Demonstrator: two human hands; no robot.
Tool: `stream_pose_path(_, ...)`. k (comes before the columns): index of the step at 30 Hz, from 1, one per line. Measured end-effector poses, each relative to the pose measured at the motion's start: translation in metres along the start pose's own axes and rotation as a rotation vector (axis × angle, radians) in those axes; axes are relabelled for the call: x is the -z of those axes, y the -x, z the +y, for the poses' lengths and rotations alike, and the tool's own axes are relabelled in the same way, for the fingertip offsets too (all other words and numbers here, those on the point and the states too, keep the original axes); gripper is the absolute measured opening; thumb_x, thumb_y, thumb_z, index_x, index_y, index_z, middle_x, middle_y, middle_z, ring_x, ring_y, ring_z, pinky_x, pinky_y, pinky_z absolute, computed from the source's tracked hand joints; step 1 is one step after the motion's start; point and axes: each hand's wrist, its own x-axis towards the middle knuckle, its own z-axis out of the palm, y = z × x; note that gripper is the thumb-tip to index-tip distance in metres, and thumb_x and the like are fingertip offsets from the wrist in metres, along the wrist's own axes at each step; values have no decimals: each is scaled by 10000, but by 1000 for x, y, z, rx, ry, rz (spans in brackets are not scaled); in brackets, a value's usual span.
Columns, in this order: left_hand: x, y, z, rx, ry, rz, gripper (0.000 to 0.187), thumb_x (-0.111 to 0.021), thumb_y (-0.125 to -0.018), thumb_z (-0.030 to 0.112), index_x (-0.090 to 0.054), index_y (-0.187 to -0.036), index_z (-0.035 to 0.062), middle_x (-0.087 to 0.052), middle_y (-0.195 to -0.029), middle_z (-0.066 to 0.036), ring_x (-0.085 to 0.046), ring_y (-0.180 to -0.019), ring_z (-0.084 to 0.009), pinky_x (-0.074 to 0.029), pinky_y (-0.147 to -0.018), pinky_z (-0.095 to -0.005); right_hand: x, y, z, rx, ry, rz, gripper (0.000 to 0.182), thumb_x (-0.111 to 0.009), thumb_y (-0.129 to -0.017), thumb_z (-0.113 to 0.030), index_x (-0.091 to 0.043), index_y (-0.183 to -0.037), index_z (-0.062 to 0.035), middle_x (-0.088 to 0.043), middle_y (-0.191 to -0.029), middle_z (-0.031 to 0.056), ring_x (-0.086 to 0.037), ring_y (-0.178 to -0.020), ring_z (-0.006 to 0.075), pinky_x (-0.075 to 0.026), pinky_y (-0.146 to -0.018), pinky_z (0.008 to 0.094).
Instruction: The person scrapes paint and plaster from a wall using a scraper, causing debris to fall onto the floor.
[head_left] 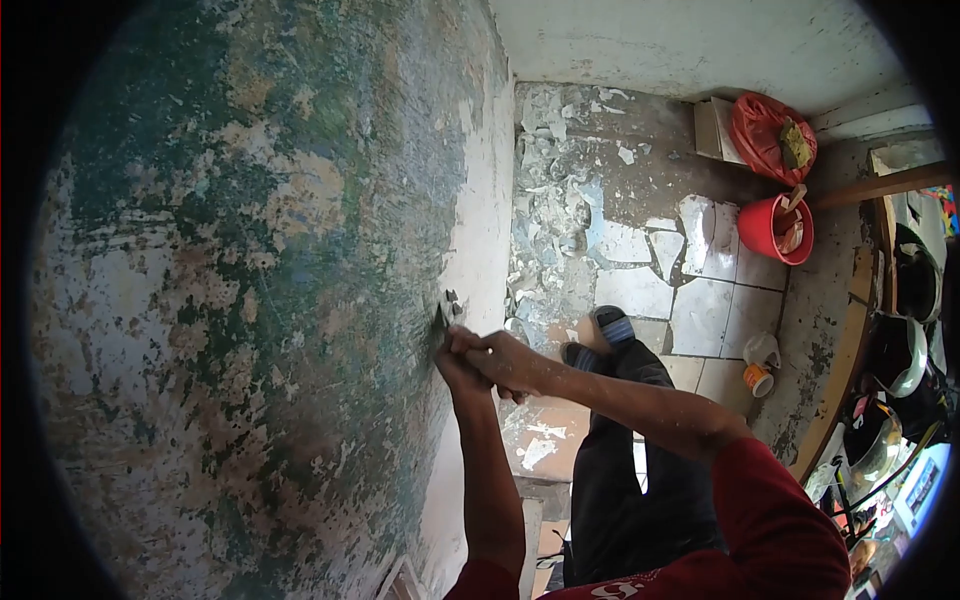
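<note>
Both my hands are close together at the wall (300, 300), whose green paint is patchy and worn. My left hand (462, 366) is closed around the handle of a scraper (443, 318), and its dark blade touches the wall at the edge of a white area. My right hand (510, 364) wraps over the same handle from the other side, its fingers closed. The fingers overlap and hide most of the handle. A small dark flake (452, 296) shows beside the blade.
Paint chips (550, 215) litter the floor along the wall. Broken white tiles (700, 310) lie near my feet. At the upper right are a red bucket (760, 228), a red bag (762, 130) and a box (712, 130). An orange-and-white cup (757, 379) lies by a ledge.
</note>
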Motion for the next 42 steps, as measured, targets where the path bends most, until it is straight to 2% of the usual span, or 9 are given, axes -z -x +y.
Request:
stream_pose_path(13,61,-60,-6,99,-176,-262,175,-375,-858,153,-466,-722,92,-395,-528,35,-394,-490,-91,-363,-524,-234,12,-54,45,-188,-53,141,332,-359,-815,-239,-541,-969,-7,-467,-466,87,-458,-329,150,-358,-258,281)
stream_pose_path(18,28,11,-21,126,448,-142,187,-338,-897,177,-468,-839,55,-447,-596,-14,-451,-563,-120,-416,-565,-260,-7,-18,49,76,-16,136,338,-372,-843,-247,-530,-1000,8,-444,-448,57,-435,-313,124,-347,-259,262)
stream_pose_path(20,45,-6,-13,11,-20,-230,114,-367,-861,90,-447,-782,68,-426,-617,1,-433,-593,-96,-377,-587,-205,-12,-32,46,48,-21,151,355,-355,-846,-255,-522,-1011,11,-454,-458,63,-439,-313,129,-347,-258,267)
stream_pose_path(23,87,-67,1,552,-17,-773,100,-401,-859,150,-463,-848,73,-466,-608,-43,-473,-556,-149,-435,-580,-311,2,-101,84,5,-166,179,294,-343,-814,-145,-488,-1013,17,-513,-513,126,-459,-315,169,-392,-270,293)
stream_pose_path(30,57,-9,-24,99,373,-201,96,-370,-864,89,-451,-831,50,-437,-617,-4,-432,-579,-103,-384,-596,-229,-4,-39,70,143,76,156,321,-367,-849,-252,-532,-976,-8,-431,-450,53,-440,-308,138,-354,-255,264)
stream_pose_path(33,107,-67,-18,161,-94,-152,54,-416,-828,96,-450,-838,55,-449,-625,-13,-438,-572,-107,-392,-587,-234,5,-67,65,-95,-75,164,347,-356,-853,-252,-522,-993,19,-415,-412,59,-419,-285,131,-347,-253,251)
stream_pose_path(34,97,-67,-4,377,-269,-449,62,-427,-824,117,-449,-837,62,-436,-616,-7,-432,-567,-108,-392,-578,-241,9,-74,67,-104,-138,175,350,-355,-854,-251,-521,-1020,8,-417,-417,56,-417,-285,127,-346,-253,248)
stream_pose_path(36,83,-62,-17,199,-75,-76,81,-405,-841,123,-453,-825,59,-417,-601,2,-423,-555,-107,-388,-570,-240,9,-73,75,-119,-128,202,350,-359,-853,-248,-513,-1058,-10,-418,-421,46,-411,-285,121,-346,-254,247)
stream_pose_path(42,82,-45,-13,138,155,-153,142,-325,-816,43,-460,-770,47,-412,-580,14,-424,-552,-90,-384,-580,-207,-2,-71,74,-3,-6,172,317,-369,-842,-221,-534,-934,34,-424,-387,78,-426,-268,144,-345,-239,270)
